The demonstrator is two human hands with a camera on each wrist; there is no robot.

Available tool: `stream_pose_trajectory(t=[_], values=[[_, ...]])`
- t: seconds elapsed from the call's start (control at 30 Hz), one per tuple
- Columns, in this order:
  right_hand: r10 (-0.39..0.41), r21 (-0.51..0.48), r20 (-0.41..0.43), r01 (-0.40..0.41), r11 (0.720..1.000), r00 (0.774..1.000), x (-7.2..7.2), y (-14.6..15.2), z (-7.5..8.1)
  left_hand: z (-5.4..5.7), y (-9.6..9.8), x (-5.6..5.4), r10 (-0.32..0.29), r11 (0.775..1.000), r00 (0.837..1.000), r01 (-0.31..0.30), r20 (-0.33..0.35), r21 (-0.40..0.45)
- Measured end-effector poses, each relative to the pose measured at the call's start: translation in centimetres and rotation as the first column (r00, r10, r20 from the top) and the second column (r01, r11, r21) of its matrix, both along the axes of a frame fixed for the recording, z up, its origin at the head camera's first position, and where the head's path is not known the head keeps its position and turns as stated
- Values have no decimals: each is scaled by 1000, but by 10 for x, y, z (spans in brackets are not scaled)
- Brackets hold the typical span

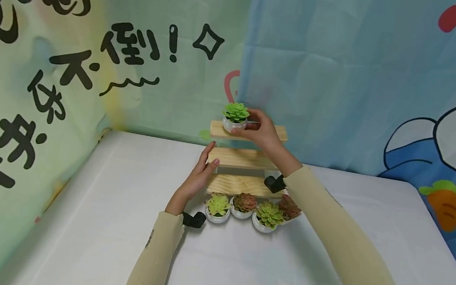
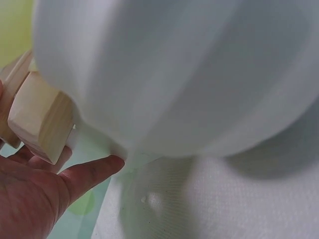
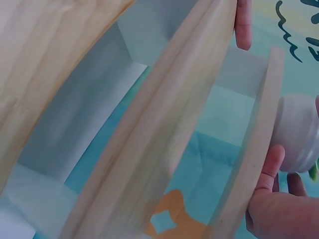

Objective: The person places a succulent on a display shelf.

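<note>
A small potted succulent (image 1: 236, 112) with bright green leaves stands at the left part of the stand's top wooden shelf (image 1: 216, 130). My right hand (image 1: 262, 129) pinches its white pot (image 3: 298, 132) from the right side. Against the left end of the middle wooden shelf (image 1: 243, 158) rests my left hand (image 1: 198, 178), its fingers fairly straight. In the left wrist view, that hand (image 2: 32, 199) touches the shelf end (image 2: 40, 114), and the thumb sticks out. The lower wooden shelf (image 1: 234, 185) is partly behind the right wrist's black camera.
Several potted succulents line the table before the stand: a yellow-green one (image 1: 218, 205), a reddish one (image 1: 244, 203), a green one (image 1: 269, 215) and another reddish one (image 1: 289, 208) by the right sleeve. A white table (image 1: 103, 222) lies beneath; printed cloth (image 1: 324, 69) hangs behind.
</note>
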State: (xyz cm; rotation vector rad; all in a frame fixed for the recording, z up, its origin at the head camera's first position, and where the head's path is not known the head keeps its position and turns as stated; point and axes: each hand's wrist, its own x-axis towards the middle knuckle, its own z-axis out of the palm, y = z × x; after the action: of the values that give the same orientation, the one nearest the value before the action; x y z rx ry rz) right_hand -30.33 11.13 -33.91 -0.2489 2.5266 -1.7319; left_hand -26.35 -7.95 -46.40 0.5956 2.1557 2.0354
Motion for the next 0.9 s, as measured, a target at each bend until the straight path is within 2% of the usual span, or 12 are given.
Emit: stream_pose_trajectory(t=[0.5,0.77,0.87,0.9], values=[[34,-8,3,-34,999,999,30,33,5,3,3,3,0,1000,1000,0,7,0],[66,12,-34,-66,998,997,48,63,3,31,1,23,-16,1000,1000,16,27,-14],[63,15,-43,-62,998,997,55,73,4,33,1,24,-11,1000,999,12,31,-13],[63,14,-46,-62,998,997,57,76,4,30,1,22,-12,1000,999,12,31,-8]])
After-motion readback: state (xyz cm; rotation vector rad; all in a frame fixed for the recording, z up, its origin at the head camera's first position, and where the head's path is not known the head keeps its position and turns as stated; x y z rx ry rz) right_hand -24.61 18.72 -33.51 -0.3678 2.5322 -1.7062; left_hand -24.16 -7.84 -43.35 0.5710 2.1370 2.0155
